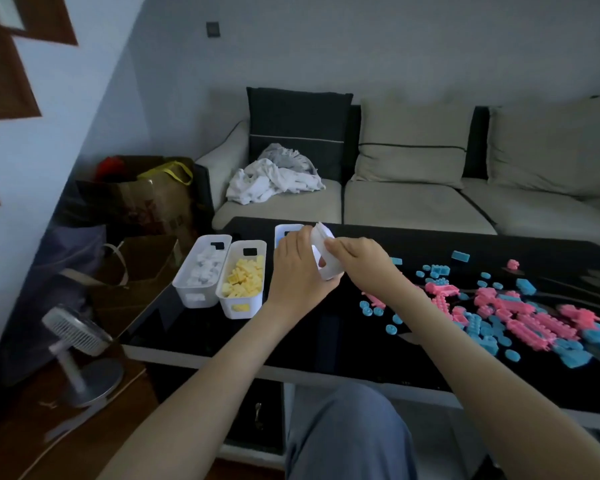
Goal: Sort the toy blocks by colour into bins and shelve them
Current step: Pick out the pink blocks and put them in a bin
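Observation:
Both hands grip a tilted empty white bin (326, 249) above the black table (326, 327): my left hand (297, 268) is on its near left side, my right hand (355, 254) on its right rim. Behind my left hand stands a third white bin (286, 232), its contents hidden. At the table's left, a white bin holds white blocks (205, 266) and the one beside it holds yellow blocks (244, 278). Loose pink blocks (520, 317) and blue blocks (485, 336) are scattered over the table's right half.
A beige sofa (413, 206) with crumpled white cloth (274, 178) runs behind the table. On the floor at left stand a small fan (78, 344), cardboard boxes (132, 268) and a brown bag (146, 199). My knee in grey trousers (347, 434) is under the table's front edge.

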`<state>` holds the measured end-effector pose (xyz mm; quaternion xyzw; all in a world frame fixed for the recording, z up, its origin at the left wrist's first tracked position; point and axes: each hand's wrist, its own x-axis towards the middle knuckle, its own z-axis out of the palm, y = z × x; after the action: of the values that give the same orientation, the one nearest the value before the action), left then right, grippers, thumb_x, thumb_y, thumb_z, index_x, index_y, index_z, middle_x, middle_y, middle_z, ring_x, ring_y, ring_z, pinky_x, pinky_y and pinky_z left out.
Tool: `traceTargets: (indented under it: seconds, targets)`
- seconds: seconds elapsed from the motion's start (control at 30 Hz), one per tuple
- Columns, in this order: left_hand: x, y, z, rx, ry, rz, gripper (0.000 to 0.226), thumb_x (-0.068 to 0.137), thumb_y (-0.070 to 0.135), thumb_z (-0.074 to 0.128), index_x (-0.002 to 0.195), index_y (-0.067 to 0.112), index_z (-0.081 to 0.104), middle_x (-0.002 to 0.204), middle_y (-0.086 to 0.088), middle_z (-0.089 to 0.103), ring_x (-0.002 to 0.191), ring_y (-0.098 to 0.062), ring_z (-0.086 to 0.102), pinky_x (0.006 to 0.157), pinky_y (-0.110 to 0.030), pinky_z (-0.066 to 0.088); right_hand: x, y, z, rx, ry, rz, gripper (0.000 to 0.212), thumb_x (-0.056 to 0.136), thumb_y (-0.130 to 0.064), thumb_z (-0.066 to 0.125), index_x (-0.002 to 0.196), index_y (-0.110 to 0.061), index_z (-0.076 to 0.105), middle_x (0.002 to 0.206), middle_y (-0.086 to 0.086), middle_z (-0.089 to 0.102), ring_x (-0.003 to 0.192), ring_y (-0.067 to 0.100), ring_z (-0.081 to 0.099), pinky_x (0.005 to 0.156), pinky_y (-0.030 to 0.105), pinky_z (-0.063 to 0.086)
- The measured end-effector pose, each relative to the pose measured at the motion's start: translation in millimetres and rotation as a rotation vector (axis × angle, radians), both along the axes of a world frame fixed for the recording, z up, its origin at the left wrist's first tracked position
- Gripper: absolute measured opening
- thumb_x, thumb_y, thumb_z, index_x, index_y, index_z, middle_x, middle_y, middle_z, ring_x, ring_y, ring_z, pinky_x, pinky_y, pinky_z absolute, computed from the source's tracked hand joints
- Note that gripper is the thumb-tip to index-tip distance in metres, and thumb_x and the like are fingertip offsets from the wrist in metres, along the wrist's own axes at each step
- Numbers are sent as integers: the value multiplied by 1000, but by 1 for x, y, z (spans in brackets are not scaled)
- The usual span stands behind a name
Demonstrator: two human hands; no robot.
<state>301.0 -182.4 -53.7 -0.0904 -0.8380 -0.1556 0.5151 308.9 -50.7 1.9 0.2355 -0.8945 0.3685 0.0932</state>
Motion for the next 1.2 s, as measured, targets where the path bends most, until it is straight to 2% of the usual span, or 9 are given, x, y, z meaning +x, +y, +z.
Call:
traceTargets:
  seconds: [0.1,0.23,0.33,0.4,0.5,0.7,0.83,1.0,1.2]
  targets:
    - [4,-7,2,-26,35,10,64,66,39,65,114,3,45,93,-8,57,85,-20,50,75,-28,43,7,-1,6,-85,-72,42,45,97,-42,40,76,-21,73,90,12,68,87,31,60,84,43,47]
    - [6,-12,8,-47,95,13,66,62,36,74,112,2,47,94,-9,56,86,-21,49,73,-30,47,15,-3,15,-165,-107,94,46,97,-43,40,73,-23,74,85,10,70,79,29,60,80,41,49]
    - [6,-15,15,-33,37,-9,64,65,41,69,113,5,43,96,-9,54,87,-21,47,76,-30,45,21,-1,22,-236,-114,103,54,98,-37,42,52,-29,67,57,-4,60,62,14,48,65,30,40]
    - [7,-17,19,-40,-23,-107,69,64,44,71,113,7,40,99,-10,51,90,-19,43,78,-29,43,22,-1,24,-288,-139,102,57,99,-33,44,44,-20,57,51,-8,48,58,11,41,63,25,36]
    - [11,-21,25,-43,-67,-239,71,63,44,71,116,11,35,103,-10,50,94,-19,40,81,-30,40,19,1,21,-331,-138,128,46,96,-37,46,58,-12,52,63,8,40,62,19,38,64,32,34]
    - [13,-28,28,-83,-48,-248,75,58,28,82,115,11,36,99,-12,50,91,-21,41,83,-22,32,27,2,25,-285,-124,165,50,99,-28,42,57,-5,54,45,-1,40,42,8,36,47,22,32]
    - [18,-32,37,-95,-14,-256,75,57,26,82,115,12,36,99,-13,51,91,-20,40,83,-20,31,32,-1,27,-292,-76,180,59,101,-24,39,45,-26,59,44,1,38,38,6,33,43,18,30]
    - [35,-51,32,81,-110,-238,84,56,28,88,121,2,41,107,-10,45,97,-13,38,80,-24,39,23,8,38,-384,-13,102,44,100,-26,42,67,-5,63,47,-5,50,44,6,41,51,20,36]
    - [43,-78,27,359,-244,-114,89,60,30,88,127,2,36,117,-1,35,107,-10,33,84,-20,31,5,28,55,-392,69,-45,43,99,-33,41,83,1,61,68,14,50,57,13,42,59,28,36]
